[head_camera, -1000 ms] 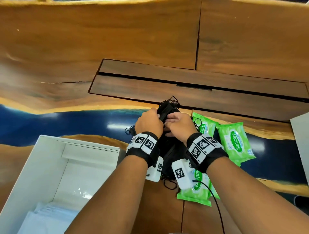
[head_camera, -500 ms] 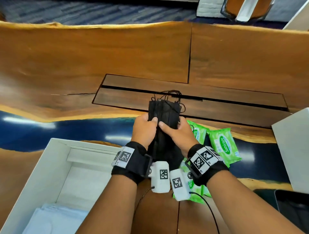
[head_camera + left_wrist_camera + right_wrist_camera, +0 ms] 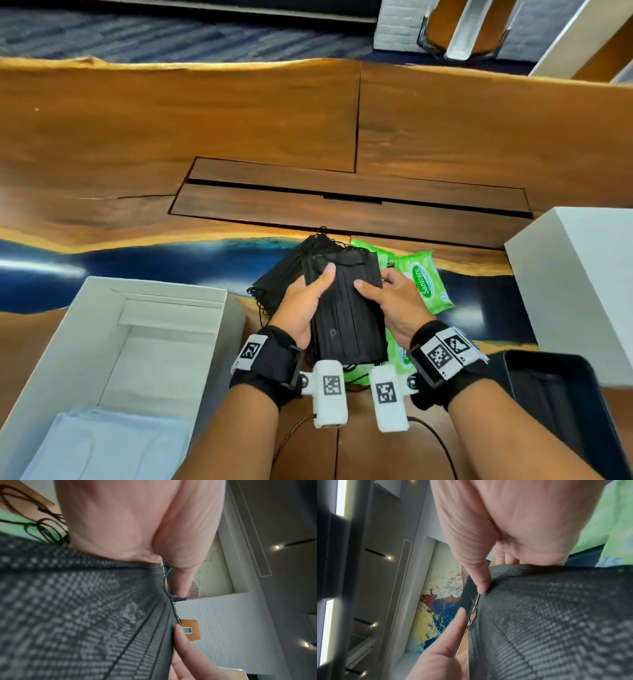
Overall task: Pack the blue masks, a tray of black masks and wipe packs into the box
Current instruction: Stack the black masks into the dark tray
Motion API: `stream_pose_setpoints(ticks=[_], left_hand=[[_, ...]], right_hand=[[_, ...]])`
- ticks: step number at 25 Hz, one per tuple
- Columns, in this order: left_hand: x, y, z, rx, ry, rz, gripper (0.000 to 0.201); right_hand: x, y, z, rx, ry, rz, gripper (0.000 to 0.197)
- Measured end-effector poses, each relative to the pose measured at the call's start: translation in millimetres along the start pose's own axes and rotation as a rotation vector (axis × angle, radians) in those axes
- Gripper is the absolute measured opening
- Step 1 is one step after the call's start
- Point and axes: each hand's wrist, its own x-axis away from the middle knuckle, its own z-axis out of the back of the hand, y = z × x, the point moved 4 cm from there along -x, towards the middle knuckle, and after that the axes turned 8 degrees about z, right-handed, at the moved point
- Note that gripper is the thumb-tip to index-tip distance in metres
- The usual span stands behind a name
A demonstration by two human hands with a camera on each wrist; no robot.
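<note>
Both hands hold a stack of black masks (image 3: 346, 315) above the table, its face turned up. My left hand (image 3: 308, 298) grips the stack's left edge, thumb on top. On the right edge sits my right hand (image 3: 383, 298), thumb on top too. The fingers below are hidden. The left wrist view shows the mask weave (image 3: 85, 615) under the left thumb (image 3: 180, 581); the right wrist view shows the masks (image 3: 556, 622) under the right thumb (image 3: 479, 577). More black masks (image 3: 277, 284) lie just behind. The white box (image 3: 61, 342) at left holds blue masks (image 3: 102, 445). Green wipe packs (image 3: 424, 281) lie right of my hands.
A black tray (image 3: 548, 394) sits at the lower right by my right forearm. A white box lid (image 3: 575, 284) stands beyond it on the right. A recessed wooden panel (image 3: 342, 205) runs across the table behind the masks.
The black mask stack was held upright on its edge; now it lies face up between my hands and nearer to me. My thumbs have shifted onto its top.
</note>
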Motion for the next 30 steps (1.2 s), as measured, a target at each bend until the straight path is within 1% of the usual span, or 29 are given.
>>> stream_pose_setpoints(ticks=[2,4,6,7,9,10,12,13,14,16,17,18,19,20,22,23,24,25,27,29,30], left_hand=[[5,-6,-8,-0.013,0.005,-0.038,0.027],[5,-16,-16,-0.045,-0.002,-0.032,0.024],[6,-20,-25,-0.091,-0.009,-0.029,0.025],[5,-21,-26,-0.097,-0.006,-0.033,0.026],[1,-21,-23,-0.094,0.008,-0.027,0.030],[-1,-23,-23,-0.108,0.020,-0.018,0.034],[-6,-32,-25,-0.160,0.056,0.024,0.046],[-8,-37,-27,-0.172,0.076,0.042,0.053],[-8,-40,-30,-0.155,0.088,0.049,0.053],[-8,-40,-32,-0.104,0.121,0.030,0.038],[-9,-40,-33,-0.079,0.112,0.022,0.034],[-10,-39,-35,-0.055,0.099,0.013,0.034],[-14,-41,-35,-0.046,0.097,0.002,0.037],[-13,-42,-39,-0.060,0.089,0.003,0.046],[-17,-49,-45,-0.161,0.119,0.025,0.075],[-22,-53,-45,-0.250,0.133,0.033,0.085],[-22,-54,-45,-0.327,0.162,0.011,0.085],[-26,-55,-42,-0.359,0.195,-0.016,0.077],[-28,-55,-40,-0.339,0.194,-0.043,0.062],[-26,-59,-45,-0.328,0.157,-0.064,0.044],[-24,-60,-45,-0.284,0.167,-0.081,0.035]], right_hand=[[6,2,7,0.010,-0.021,0.009,0.024],[13,7,5,0.069,-0.083,0.021,0.027],[21,8,5,0.118,-0.097,0.049,0.029],[22,7,8,0.112,-0.078,0.052,0.029],[23,6,18,0.060,-0.055,0.012,0.026],[25,6,21,0.047,-0.076,-0.019,0.024],[30,10,25,0.097,-0.103,-0.053,0.021],[32,11,27,0.139,-0.074,-0.046,0.022],[32,11,32,0.182,-0.010,-0.027,0.024],[34,8,45,0.255,0.120,0.041,0.034],[34,7,51,0.269,0.142,0.072,0.036],[35,7,55,0.275,0.137,0.087,0.036],[38,9,55,0.260,0.111,0.083,0.037],[41,12,52,0.231,0.085,0.065,0.038],[43,18,47,0.233,0.037,0.054,0.044],[42,19,46,0.262,0.021,0.073,0.046],[41,18,48,0.276,0.018,0.092,0.045],[40,15,51,0.256,0.024,0.087,0.044],[37,16,55,0.217,0.000,0.048,0.037],[39,17,53,0.274,-0.083,0.040,0.030],[41,17,53,0.273,-0.092,0.037,0.029]])
